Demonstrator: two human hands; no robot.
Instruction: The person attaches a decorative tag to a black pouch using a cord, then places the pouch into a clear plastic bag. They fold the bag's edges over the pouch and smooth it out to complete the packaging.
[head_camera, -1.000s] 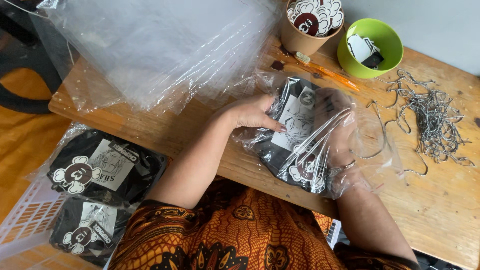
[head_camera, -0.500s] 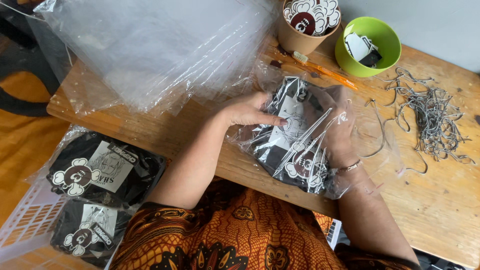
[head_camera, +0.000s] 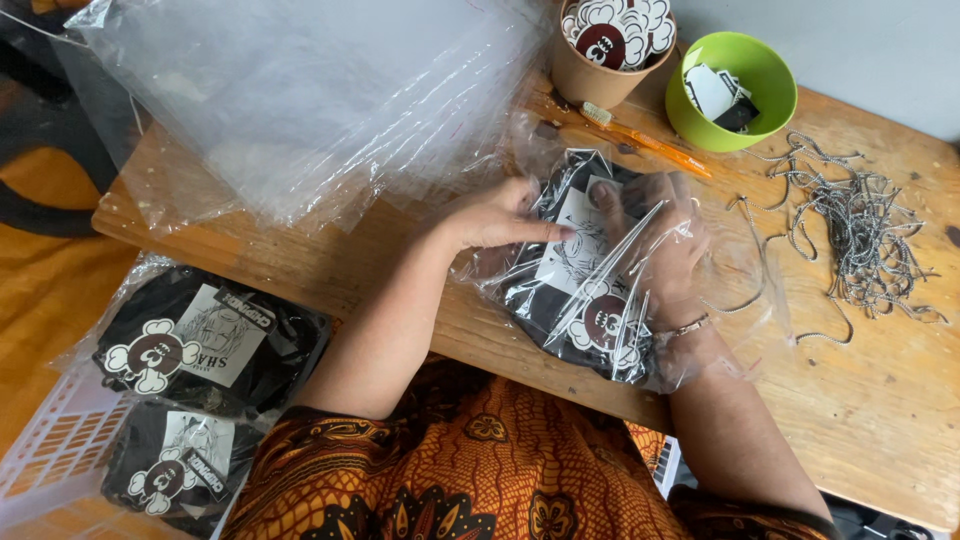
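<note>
Surface (head_camera: 880, 400): wooden, runs across the view from upper left to lower right; it carries everything but the basket.
Stack of clear bags (head_camera: 300, 100): large, shiny, spread over the upper left of the surface, near the left hand.
Basket (head_camera: 50, 450): white plastic, at the lower left beside the person's lap, holding two packed black garments (head_camera: 215, 340) in clear wrap, each with a white card and a cartoon sticker.
Bagged garment (head_camera: 590, 290): folded black cloth with a white card and a round sticker, inside a clear bag, lying at the near edge of the surface in front of the person, under and between both hands.
Pile of cords (head_camera: 860, 230): grey strings, tangled, on the right of the surface, well apart from the hands.
Green bowl (head_camera: 735, 90): at the top, with small tags in it.
Paper cup (head_camera: 610, 50): brown, just left of the bowl, full of round stickers.
Orange pen (head_camera: 650, 145): lies below cup and bowl.
Left hand (head_camera: 500, 215): loosely curled, palm down, fingers pointing right, fingertips pressing the bag's left side; forearm comes up from the lap.
Right hand (head_camera: 665, 245): slipped inside the bag, seen through the plastic, fingers half open, resting on the garment; wrist with a bracelet at the bag's mouth.
</note>
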